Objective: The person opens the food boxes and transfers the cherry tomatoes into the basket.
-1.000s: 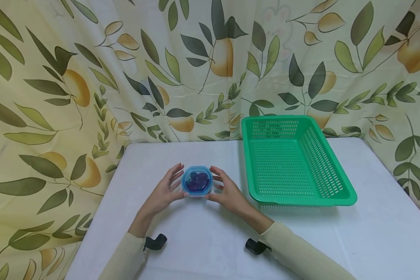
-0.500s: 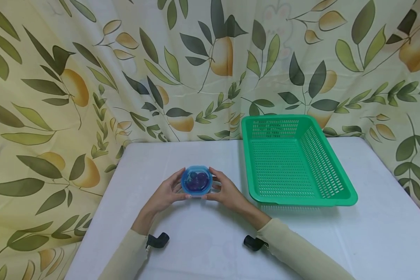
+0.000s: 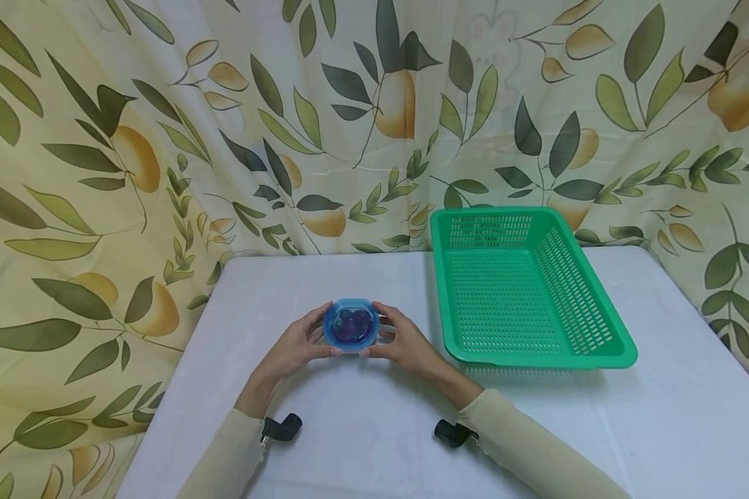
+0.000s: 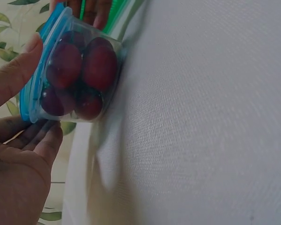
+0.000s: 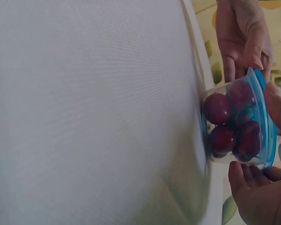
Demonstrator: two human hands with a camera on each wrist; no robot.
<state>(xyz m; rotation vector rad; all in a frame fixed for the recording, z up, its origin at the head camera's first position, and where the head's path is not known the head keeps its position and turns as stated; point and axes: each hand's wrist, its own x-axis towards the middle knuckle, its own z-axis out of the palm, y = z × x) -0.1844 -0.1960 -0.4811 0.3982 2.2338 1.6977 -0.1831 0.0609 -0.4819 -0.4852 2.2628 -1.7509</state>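
Observation:
A small clear plastic food container [image 3: 351, 331] with a blue lid [image 5: 270, 129] stands upright at the middle left of the table. Several dark red, round fruits [image 4: 100, 68] fill it; their exact kind is unclear. From the left side my left hand [image 3: 291, 344] holds it, thumb on the near edge of the lid and fingers at the far side. My right hand [image 3: 410, 344] grips the opposite side in the same way. Both wrist views show the container's base at or very close to the cloth.
To the right stands a green perforated plastic basket [image 3: 539, 361] with nothing inside. A white cloth [image 3: 362, 436] covers the table. Behind and at the left hangs a curtain [image 3: 225, 173] printed with leaves and fruit.
Both hands have closed in from beside the container and now hold it. Over the last half second the hands and container hardly move; the basket stays in place.

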